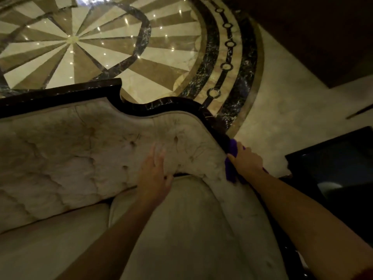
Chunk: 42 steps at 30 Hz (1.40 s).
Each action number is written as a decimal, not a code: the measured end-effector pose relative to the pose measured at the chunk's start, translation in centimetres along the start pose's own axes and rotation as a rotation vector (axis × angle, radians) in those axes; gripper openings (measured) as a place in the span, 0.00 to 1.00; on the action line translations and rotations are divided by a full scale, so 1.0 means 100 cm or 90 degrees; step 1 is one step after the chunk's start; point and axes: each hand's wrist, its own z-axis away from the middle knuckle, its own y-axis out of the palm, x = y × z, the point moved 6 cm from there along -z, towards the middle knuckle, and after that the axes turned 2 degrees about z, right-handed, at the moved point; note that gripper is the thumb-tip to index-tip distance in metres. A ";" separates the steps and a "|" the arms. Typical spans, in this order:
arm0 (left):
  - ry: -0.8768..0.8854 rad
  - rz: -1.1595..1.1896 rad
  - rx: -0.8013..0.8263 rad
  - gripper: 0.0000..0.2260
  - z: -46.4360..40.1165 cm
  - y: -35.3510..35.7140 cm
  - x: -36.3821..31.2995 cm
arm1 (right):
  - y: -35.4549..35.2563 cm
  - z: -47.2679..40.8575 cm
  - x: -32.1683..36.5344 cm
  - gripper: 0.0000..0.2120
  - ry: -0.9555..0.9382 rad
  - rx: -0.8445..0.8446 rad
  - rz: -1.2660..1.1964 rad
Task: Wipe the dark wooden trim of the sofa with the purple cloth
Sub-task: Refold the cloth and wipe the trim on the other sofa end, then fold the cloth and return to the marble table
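The dark, glossy wooden trim (181, 107) curves along the top of the cream tufted sofa back (80, 142), from the left edge of the frame down to right of centre. There the purple cloth (231, 158) is draped over it, the right hand (245, 160) closed around cloth and trim, apparently so that both faces get wiped. The left hand (154, 174) lies open, fingers spread, on the upholstery, probably for support. Behind lies the patterned marble floor (141, 47).
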 end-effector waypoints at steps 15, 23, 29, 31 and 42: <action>-0.399 0.589 0.272 0.05 0.154 0.008 -0.154 | -0.109 0.167 -0.051 0.24 -0.256 0.188 -0.096; -0.425 0.742 0.062 0.19 0.206 -0.045 -0.228 | -0.164 0.280 -0.035 0.13 -0.468 0.124 -0.383; -0.456 0.642 -0.177 0.17 0.264 -0.094 -0.220 | -0.190 0.354 -0.003 0.15 -0.596 0.067 -0.448; -0.463 0.662 -0.216 0.19 0.279 -0.104 -0.215 | -0.190 0.379 0.013 0.19 -0.651 0.051 -0.438; -0.372 0.934 -0.474 0.21 0.412 -0.180 -0.156 | -0.175 0.535 0.124 0.28 -0.937 0.044 -0.175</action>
